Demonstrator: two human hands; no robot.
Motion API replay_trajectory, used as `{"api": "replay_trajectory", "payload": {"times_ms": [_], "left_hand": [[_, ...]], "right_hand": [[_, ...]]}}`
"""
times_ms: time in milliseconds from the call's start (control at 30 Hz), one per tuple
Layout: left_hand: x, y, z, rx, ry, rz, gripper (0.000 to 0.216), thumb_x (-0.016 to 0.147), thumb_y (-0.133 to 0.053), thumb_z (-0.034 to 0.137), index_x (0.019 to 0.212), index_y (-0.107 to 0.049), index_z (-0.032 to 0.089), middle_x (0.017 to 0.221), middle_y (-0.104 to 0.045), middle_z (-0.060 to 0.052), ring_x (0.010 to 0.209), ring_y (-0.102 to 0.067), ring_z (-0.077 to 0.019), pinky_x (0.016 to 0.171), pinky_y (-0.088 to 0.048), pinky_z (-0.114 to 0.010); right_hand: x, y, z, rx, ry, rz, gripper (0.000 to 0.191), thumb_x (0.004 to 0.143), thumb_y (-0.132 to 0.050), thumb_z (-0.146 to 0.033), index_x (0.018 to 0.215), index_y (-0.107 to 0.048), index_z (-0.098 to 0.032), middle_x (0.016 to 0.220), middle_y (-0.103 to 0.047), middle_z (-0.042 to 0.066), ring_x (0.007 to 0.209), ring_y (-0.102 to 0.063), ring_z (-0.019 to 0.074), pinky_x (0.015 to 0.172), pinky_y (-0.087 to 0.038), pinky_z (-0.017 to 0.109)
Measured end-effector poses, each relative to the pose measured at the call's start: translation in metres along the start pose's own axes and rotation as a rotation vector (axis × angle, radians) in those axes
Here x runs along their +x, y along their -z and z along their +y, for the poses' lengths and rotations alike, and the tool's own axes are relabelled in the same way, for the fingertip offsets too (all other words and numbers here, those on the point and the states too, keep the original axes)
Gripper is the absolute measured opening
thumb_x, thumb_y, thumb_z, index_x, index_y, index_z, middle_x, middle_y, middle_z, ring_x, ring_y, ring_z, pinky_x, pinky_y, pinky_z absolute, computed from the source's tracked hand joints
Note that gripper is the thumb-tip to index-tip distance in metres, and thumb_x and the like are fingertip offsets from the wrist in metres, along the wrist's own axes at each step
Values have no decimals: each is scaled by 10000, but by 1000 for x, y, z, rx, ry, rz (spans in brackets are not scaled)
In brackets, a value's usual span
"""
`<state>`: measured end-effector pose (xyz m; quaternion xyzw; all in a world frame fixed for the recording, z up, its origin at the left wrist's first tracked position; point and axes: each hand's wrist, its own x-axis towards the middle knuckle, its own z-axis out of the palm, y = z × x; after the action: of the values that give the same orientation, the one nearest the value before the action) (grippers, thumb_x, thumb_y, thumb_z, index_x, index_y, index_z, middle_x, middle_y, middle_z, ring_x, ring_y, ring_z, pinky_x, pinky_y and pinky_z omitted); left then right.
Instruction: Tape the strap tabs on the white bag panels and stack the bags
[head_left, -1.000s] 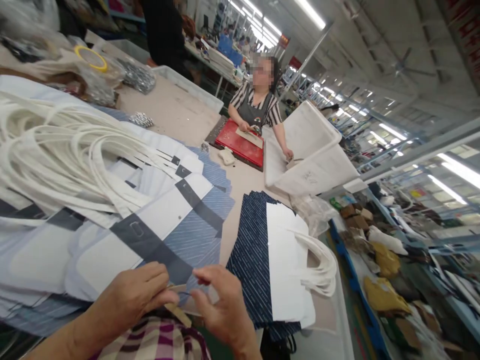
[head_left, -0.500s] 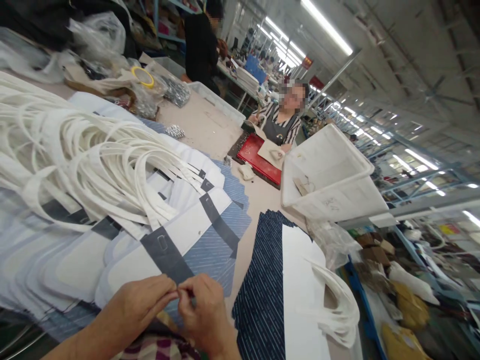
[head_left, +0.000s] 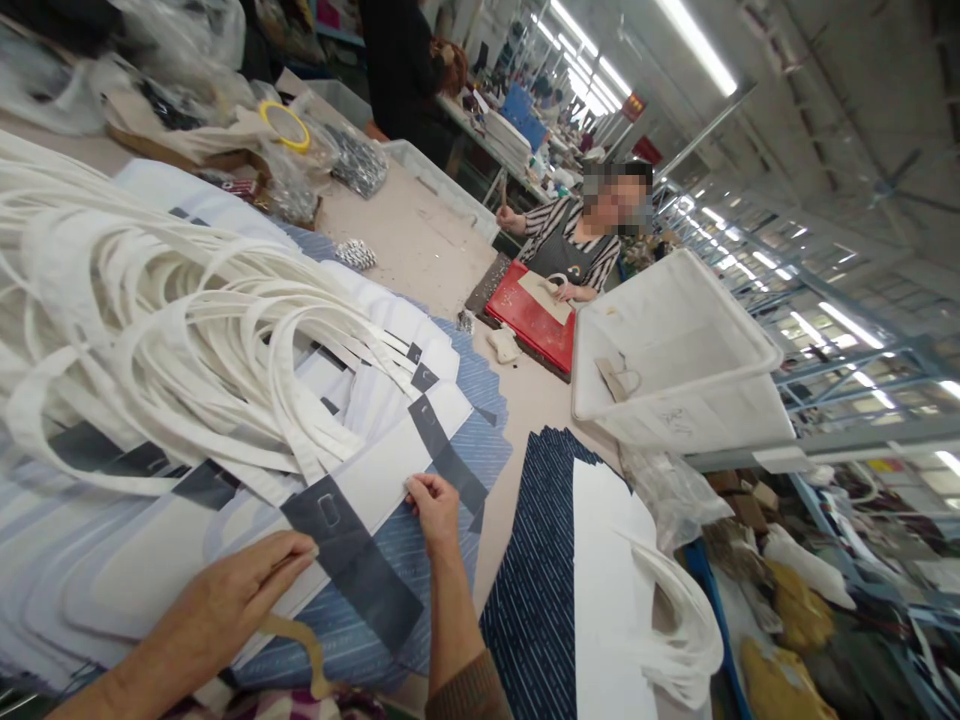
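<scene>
A fanned stack of flat paper bags (head_left: 375, 480), white with a dark band and blue striped lower part, lies in front of me, their white handles (head_left: 172, 330) spread to the left. My right hand (head_left: 435, 510) pinches the edge of the top bag near its white flap. On the lower left of that same bag rests my left hand (head_left: 232, 600), fingers together and flat on the white panel. A tan strip (head_left: 300, 645) curls just below my left hand. To the right lies a second stack of dark navy striped bags (head_left: 540, 560) with white panels.
A white plastic bin (head_left: 675, 370) stands at the right on the table. Across the table a person in a striped top works over a red mat (head_left: 536, 320). Plastic bags, a yellow tape roll (head_left: 285, 125) and clutter sit at the far left. Another person stands behind.
My hands were pinched together near my body over a small strip. Now they have parted and moved onto the top bag, the right hand taking hold of its edge.
</scene>
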<state>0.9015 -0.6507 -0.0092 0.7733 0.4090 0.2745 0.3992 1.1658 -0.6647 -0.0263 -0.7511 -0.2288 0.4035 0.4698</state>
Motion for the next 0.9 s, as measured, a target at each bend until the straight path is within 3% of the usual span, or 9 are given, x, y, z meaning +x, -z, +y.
{"api": "replay_trajectory", "payload": {"times_ms": [133, 267, 400, 467, 600, 733, 800, 900], "left_hand": [[2, 2, 4, -12, -19, 11, 218, 995, -543, 373, 927, -741, 309, 856, -816, 70, 768, -797, -143, 714, -608, -148], [3, 2, 0, -81, 23, -48, 220, 991, -556, 346, 942, -768, 314, 903, -832, 59, 810, -803, -148, 754, -617, -149], [1, 5, -4, -207, 100, -110, 236, 952, -587, 348, 917, -820, 332, 918, -849, 48, 835, -813, -164, 785, -625, -164], [-2, 7, -3, -252, 129, -138, 245, 932, -608, 393, 960, -846, 337, 936, -855, 26, 852, -817, -194, 798, -638, -199], [-10, 7, -1, -278, 205, -164, 392, 930, -598, 514, 1175, -820, 305, 753, -809, 9, 629, -751, -195, 582, -612, -208], [-17, 5, 1, -260, 195, -168, 316, 925, -595, 491, 921, -842, 295, 850, -832, 3, 786, -786, -213, 754, -629, -233], [-21, 5, 4, -255, 216, -204, 318, 930, -577, 472, 860, -824, 283, 819, -822, 5, 780, -778, -216, 745, -621, -241], [-29, 2, 7, -278, 248, -243, 351, 930, -553, 492, 849, -816, 275, 802, -816, -1, 779, -769, -225, 728, -614, -256]], "right_hand": [[3, -5, 1, -72, -49, -27, 196, 713, -762, -339, 814, -710, -179, 544, -619, -60, 539, -601, 124, 499, -461, 209], [12, 1, -1, -148, -141, -27, 341, 679, -809, -302, 936, -606, -206, 505, -563, -119, 397, -569, 130, 381, -418, 207], [16, 12, -10, -204, -131, -44, 351, 666, -830, -295, 844, -534, -229, 493, -562, -109, 362, -541, 142, 367, -412, 233], [9, 8, -19, -222, -34, -19, 272, 730, -789, -306, 819, -543, -230, 512, -539, -106, 435, -553, 136, 446, -451, 241], [-24, -31, -38, -249, 255, -38, 121, 802, -740, -282, 867, -673, -205, 737, -648, -31, 676, -600, 145, 699, -521, 276], [-52, -89, -52, -523, 700, -85, 306, 786, -849, -276, 1051, -714, -205, 999, -702, 61, 900, -657, 226, 833, -543, 346], [-55, -108, -56, -664, 786, -49, 320, 821, -855, -280, 1082, -688, -198, 1016, -695, 86, 952, -665, 263, 829, -555, 369], [-50, -117, -60, -791, 844, -44, 213, 888, -769, -199, 1075, -666, -191, 1008, -698, 103, 945, -671, 277, 795, -563, 373]]}}
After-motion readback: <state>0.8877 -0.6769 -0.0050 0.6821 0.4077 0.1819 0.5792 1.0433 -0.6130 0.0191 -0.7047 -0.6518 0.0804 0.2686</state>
